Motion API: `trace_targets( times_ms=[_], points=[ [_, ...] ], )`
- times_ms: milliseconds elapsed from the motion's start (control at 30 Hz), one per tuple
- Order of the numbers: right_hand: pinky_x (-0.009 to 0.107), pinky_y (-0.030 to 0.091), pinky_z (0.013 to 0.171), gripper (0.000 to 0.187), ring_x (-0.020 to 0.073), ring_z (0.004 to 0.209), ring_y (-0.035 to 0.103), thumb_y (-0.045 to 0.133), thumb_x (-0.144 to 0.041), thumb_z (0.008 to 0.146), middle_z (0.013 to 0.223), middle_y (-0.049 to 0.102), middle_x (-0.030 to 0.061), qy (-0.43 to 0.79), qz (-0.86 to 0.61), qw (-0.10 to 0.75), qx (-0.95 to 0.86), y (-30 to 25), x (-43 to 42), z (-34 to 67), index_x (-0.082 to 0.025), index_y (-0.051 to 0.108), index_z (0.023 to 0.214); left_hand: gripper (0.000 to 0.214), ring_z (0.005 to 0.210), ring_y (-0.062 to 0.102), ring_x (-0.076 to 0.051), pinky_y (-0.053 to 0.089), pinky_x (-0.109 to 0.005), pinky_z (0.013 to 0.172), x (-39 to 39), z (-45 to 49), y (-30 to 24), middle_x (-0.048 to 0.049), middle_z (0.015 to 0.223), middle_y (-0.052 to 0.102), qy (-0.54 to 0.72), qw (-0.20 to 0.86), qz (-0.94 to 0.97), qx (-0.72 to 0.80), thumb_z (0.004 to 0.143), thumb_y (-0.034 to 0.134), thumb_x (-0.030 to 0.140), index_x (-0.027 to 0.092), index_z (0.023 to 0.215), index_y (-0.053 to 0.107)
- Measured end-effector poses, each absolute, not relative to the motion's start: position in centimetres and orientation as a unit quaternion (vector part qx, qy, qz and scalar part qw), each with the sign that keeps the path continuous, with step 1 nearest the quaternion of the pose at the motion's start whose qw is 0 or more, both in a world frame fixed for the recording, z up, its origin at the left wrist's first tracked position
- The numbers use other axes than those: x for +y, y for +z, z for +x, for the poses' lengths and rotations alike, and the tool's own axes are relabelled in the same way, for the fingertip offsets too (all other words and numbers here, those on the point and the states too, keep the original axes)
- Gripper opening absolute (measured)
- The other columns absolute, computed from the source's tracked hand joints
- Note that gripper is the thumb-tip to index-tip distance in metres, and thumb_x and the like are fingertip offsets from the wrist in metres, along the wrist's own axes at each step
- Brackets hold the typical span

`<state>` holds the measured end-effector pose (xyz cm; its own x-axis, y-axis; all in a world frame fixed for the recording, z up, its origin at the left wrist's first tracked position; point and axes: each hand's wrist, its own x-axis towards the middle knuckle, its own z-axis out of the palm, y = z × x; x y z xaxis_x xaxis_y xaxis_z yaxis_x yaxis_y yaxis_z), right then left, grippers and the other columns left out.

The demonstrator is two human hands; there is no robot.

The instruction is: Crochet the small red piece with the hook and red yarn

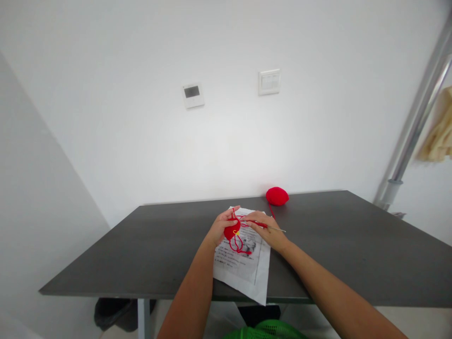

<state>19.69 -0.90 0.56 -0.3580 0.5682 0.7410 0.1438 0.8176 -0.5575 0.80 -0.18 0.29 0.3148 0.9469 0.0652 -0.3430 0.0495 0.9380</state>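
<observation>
— Red crochet piece (232, 231): where is it held?
— It is pinched in the left hand (222, 225), above a printed sheet (247, 275) laid on the grey table (353, 245); a crochet hook (273, 228) (metal tip pointing right) is gripped by the closed right hand (264, 230); the yarn ball (277, 196) is set behind, near the table's far edge.

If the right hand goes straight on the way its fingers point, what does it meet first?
Probably the red crochet piece pinched in the left hand: the right hand, gripping the crochet hook, points left at it, almost touching. Depth is unclear.
</observation>
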Motion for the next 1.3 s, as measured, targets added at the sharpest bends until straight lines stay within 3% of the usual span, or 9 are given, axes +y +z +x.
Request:
trace_targets(
  times_ms=[333,600,800,967,1300],
  points=[
    [0.034,0.050,0.076,0.022,0.0204,0.080,0.064,0.057,-0.036,0.080,0.084,0.071,0.0054,0.353,-0.278,0.536,-0.714,1.0,-1.0,19.4,-0.019,0.070,0.083,0.056,0.072,0.060,-0.016,0.043,-0.026,0.070,-0.3,0.3,0.7,-0.0073,0.085,0.065,0.471,0.686,0.471,0.291,0.056,0.069,0.010,0.014,0.111,0.060],
    [0.034,0.049,0.079,0.021,0.0207,0.081,0.064,0.062,-0.038,0.076,0.082,0.071,0.0049,0.379,-0.254,0.513,-0.727,1.3,-0.9,19.7,-0.020,0.071,0.081,0.052,0.053,0.055,-0.011,0.042,-0.025,0.061,-0.5,-0.1,0.9,-0.0030,0.063,0.063,0.458,0.704,0.481,0.251,0.057,0.066,0.008,0.011,0.108,0.061],
    [0.032,0.051,0.072,0.021,0.0193,0.075,0.064,0.062,-0.038,0.076,0.077,0.070,0.0049,0.387,-0.258,0.526,-0.712,1.2,-1.1,19.5,-0.019,0.071,0.079,0.050,0.064,0.060,-0.014,0.043,-0.024,0.063,-0.5,-0.5,0.9,-0.0079,0.081,0.066,0.421,0.715,0.491,0.267,0.057,0.065,0.007,0.013,0.107,0.062],
    [0.033,0.050,0.075,0.020,0.0196,0.077,0.063,0.062,-0.038,0.076,0.080,0.071,0.0049,0.378,-0.250,0.494,-0.742,1.5,-1.1,19.8,-0.020,0.071,0.078,0.051,0.049,0.051,-0.007,0.037,-0.020,0.052,-0.5,-0.8,0.8,-0.0041,0.067,0.064,0.426,0.713,0.489,0.268,0.055,0.064,0.007,0.013,0.106,0.063],
    [0.031,0.050,0.069,0.022,0.0181,0.070,0.063,0.065,-0.039,0.073,0.073,0.069,0.0048,0.448,-0.247,0.508,-0.692,1.5,-1.3,19.7,-0.017,0.070,0.075,0.051,0.045,0.045,-0.006,0.030,-0.018,0.047,-0.4,-1.0,0.7,-0.0002,0.052,0.054,0.397,0.713,0.507,0.278,0.055,0.065,0.010,0.009,0.105,0.063]
  ],
)
